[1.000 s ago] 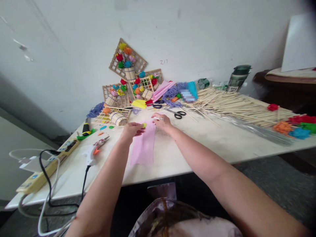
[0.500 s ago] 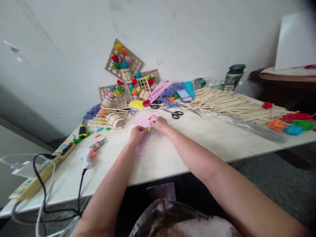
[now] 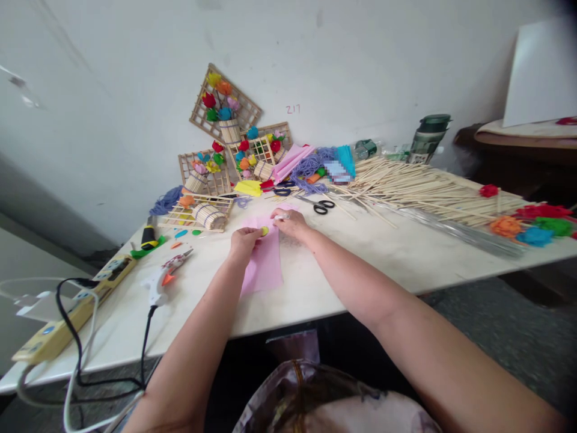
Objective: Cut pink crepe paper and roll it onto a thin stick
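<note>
A pink sheet of thin paper (image 3: pixel 265 267) lies on the white table under both hands. My left hand (image 3: pixel 246 242) pinches a small yellow rounded piece (image 3: pixel 264 231) between thumb and fingertips, above the sheet. Close by on the right, my right hand (image 3: pixel 291 224) is closed around a slim whitish pen-like stick (image 3: pixel 282 216); its exact kind is too small to make out. A gap separates the yellow piece from the right hand's fingers. Black-handled scissors (image 3: pixel 321 208) rest just beyond the right hand.
A glue gun (image 3: pixel 158 285) and a power strip (image 3: pixel 67 322) with cables occupy the left side. A yellow-black cutter (image 3: pixel 148 236) lies behind them. Stick lattices with paper flowers (image 3: pixel 207 216) stand at the back. Many thin wooden sticks (image 3: pixel 406 186) and a dark bottle (image 3: pixel 428 138) are at right.
My left hand has moved left with the yellow piece, away from my right hand. More of the pink sheet shows, and its near end has spread right. My right hand stays nearly in place.
</note>
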Demonstrator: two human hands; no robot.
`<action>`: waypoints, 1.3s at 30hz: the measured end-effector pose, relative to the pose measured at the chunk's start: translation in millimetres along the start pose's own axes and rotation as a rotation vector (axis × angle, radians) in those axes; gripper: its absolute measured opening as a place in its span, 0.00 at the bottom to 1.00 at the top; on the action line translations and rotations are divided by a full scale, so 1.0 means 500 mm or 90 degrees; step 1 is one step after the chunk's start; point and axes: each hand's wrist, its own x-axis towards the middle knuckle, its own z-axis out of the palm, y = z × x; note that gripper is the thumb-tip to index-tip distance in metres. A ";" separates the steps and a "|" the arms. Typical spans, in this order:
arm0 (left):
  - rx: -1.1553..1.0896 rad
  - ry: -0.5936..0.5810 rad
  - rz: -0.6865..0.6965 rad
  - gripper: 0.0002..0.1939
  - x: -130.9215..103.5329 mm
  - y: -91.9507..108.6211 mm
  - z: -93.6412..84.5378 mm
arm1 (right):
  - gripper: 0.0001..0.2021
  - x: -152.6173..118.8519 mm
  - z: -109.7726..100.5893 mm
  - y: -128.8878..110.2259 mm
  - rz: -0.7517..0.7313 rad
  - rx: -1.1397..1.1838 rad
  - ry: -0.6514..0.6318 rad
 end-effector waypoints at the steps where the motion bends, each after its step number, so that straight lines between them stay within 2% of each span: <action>1: 0.013 0.009 -0.009 0.16 0.001 0.002 -0.001 | 0.13 0.002 0.000 0.002 0.007 0.002 -0.005; 9: 0.092 0.054 -0.039 0.10 0.013 -0.011 0.032 | 0.13 0.011 0.006 0.008 0.010 0.010 -0.026; 13: 0.230 0.077 -0.018 0.11 0.020 -0.020 0.038 | 0.14 0.012 0.008 0.010 0.010 0.012 -0.022; 18: 0.412 0.120 -0.004 0.15 0.011 -0.006 0.036 | 0.14 0.012 0.009 0.009 0.000 0.011 -0.019; 24: 0.443 0.130 -0.009 0.16 0.006 0.007 0.048 | 0.14 0.012 0.009 0.009 0.002 0.017 -0.020; 39: 0.504 0.150 -0.016 0.16 0.011 0.003 0.061 | 0.13 -0.001 0.002 0.000 -0.024 0.025 0.011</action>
